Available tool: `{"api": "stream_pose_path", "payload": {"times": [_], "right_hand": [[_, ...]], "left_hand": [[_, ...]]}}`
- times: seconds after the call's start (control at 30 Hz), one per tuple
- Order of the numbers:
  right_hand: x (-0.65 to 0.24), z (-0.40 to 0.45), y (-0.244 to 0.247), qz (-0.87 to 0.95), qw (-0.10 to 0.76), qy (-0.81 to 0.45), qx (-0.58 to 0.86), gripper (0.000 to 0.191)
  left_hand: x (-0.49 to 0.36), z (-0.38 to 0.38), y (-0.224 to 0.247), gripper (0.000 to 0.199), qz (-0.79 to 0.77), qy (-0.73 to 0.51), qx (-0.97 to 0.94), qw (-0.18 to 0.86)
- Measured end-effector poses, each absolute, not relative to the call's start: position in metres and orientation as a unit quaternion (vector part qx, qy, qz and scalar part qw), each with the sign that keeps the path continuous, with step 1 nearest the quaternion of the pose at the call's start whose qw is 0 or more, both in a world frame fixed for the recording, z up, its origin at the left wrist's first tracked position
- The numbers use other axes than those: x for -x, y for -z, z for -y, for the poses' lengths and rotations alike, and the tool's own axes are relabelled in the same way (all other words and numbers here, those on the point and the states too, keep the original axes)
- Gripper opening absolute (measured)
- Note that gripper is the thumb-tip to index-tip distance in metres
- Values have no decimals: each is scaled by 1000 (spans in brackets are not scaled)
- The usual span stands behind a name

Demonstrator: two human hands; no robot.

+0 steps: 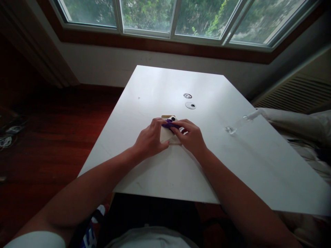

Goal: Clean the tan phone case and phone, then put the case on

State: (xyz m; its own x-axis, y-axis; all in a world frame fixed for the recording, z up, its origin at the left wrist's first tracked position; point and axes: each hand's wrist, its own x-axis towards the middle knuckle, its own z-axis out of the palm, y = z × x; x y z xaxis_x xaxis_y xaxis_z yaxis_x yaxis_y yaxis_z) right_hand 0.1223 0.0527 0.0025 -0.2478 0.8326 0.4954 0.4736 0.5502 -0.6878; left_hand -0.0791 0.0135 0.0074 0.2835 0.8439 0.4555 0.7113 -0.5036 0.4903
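Note:
A small purple piece [169, 124], too small to make out its kind, lies over a pale flat board [167, 135] on the white table. My right hand [190, 135] pinches the purple piece from the right. On the other side, my left hand [151, 137] curls round the board's left edge, thumb at the near side and fingertips touching the purple piece. A white part with a black round spot [173, 118] shows just beyond the fingers. Much of the board is hidden under both hands.
The white table [160, 86] has two round cable holes [190, 105] beyond my hands. A clear plastic item [230, 130] lies to the right. Behind the table is a wall with a window [147, 15]. Pale fabric [297, 120] sits past the right edge.

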Motion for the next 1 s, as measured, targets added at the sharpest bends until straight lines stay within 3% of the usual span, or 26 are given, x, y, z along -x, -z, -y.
{"api": "stream_pose_path", "payload": {"times": [0.2, 0.6, 0.77, 1.0], "right_hand": [[-110, -39, -4, 807, 415, -235, 347, 22], [-122, -51, -3, 768, 439, -233, 403, 22], [-124, -54, -7, 756, 452, -177, 440, 21], [-129, -55, -17, 682, 552, -54, 477, 21]], "left_hand": [[77, -14, -8, 65, -498, -347, -788, 103], [77, -15, -7, 71, -488, -349, -793, 106], [80, -15, -9, 73, -487, -356, -791, 96], [84, -14, -12, 72, -505, -347, -784, 97]]}}
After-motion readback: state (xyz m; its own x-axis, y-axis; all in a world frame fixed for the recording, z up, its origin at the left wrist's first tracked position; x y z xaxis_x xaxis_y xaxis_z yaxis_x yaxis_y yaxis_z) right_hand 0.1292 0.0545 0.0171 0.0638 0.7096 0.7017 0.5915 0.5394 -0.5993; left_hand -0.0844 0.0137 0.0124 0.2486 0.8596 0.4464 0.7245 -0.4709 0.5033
